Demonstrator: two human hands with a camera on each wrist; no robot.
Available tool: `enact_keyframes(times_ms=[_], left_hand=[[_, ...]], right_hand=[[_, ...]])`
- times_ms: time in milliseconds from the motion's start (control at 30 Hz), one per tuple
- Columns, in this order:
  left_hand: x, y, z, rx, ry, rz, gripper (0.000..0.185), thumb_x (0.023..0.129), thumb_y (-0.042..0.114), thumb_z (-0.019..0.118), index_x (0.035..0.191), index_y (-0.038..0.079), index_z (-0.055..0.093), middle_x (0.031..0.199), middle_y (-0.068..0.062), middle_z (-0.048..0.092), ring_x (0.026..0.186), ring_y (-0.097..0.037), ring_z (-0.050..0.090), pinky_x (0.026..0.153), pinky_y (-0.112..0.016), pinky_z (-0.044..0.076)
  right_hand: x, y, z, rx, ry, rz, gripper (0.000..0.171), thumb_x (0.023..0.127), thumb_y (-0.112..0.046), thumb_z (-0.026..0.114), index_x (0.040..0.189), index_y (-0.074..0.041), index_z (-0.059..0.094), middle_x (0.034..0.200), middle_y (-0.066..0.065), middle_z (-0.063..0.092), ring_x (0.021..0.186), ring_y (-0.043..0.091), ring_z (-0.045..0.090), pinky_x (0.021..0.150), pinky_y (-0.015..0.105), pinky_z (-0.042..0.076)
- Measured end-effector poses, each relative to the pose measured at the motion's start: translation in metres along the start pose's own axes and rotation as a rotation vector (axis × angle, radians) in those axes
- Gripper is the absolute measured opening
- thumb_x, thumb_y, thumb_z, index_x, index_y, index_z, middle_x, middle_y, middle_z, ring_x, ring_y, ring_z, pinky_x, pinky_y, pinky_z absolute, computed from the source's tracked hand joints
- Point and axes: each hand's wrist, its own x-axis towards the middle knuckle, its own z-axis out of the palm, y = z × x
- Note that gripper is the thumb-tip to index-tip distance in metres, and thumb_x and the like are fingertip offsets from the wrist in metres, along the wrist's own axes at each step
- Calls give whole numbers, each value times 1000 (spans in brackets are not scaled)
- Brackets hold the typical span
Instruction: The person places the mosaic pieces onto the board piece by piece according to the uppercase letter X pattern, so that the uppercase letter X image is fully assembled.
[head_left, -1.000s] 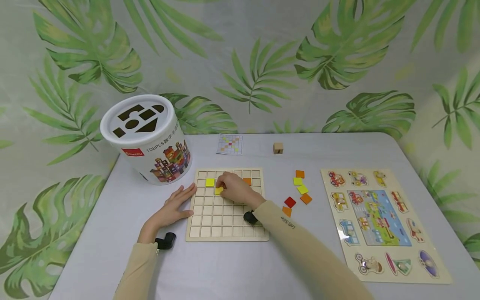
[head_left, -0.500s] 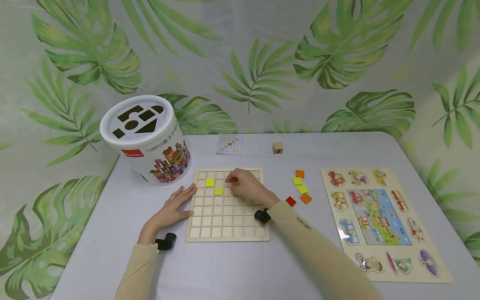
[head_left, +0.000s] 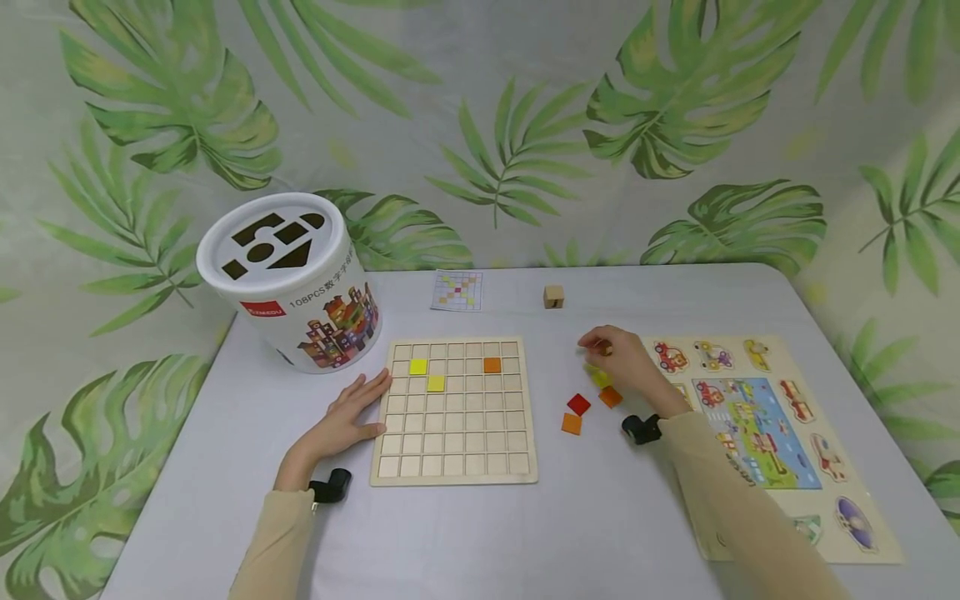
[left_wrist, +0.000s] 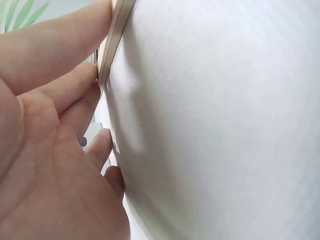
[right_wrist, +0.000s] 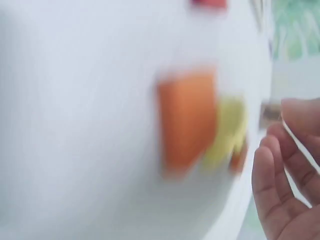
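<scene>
L hand (head_left: pixel 341 421) flat, fingers straight, bracing grid board (head_left: pixel 454 411) edge on table (head_left: pixel 480 533); R hand (head_left: pixel 622 360) fingers loosely curled over loose tiles (head_left: pixel 600 379) right of board, grasp unclear: pinch one tile only.

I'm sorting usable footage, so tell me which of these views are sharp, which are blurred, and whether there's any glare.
Head view: sharp and evenly lit, no glare, soft shadows; the grid board and left hand read clearly. Right wrist view: heavily blurred, the orange tile smeared, right hand soft. Left wrist view: so close that it shows mostly the pale tabletop; the fingers are fairly clear.
</scene>
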Motion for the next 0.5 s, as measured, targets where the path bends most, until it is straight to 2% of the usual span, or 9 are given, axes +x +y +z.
enact_keyframes(times_ms=[100, 200, 500], left_hand=[[-1, 1, -1, -2, -2, 4, 72, 82, 18, 63, 143, 10, 25, 149, -5, 15, 135, -34, 1, 101, -60, 0], [-1, 2, -1, -1, -5, -1, 72, 83, 18, 63, 143, 10, 25, 149, -5, 15, 135, -34, 0, 101, -60, 0], [-1, 3, -1, -9, -5, -8, 72, 83, 18, 63, 143, 10, 25, 149, -5, 15, 135, -34, 0, 101, -60, 0]], right_hand=[[-3, 14, -10, -33, 23, 75, 24, 82, -1, 58, 106, -3, 62, 104, 14, 56, 91, 28, 52, 79, 42, 45], [-1, 21, -13, -79, 21, 106, 25, 80, 0, 58, 105, -3, 62, 105, 13, 55, 93, 29, 51, 81, 43, 44], [11, 26, -12, -159, 13, 22, 21, 74, 7, 58, 93, -1, 62, 93, 13, 55, 86, 28, 53, 76, 41, 47]])
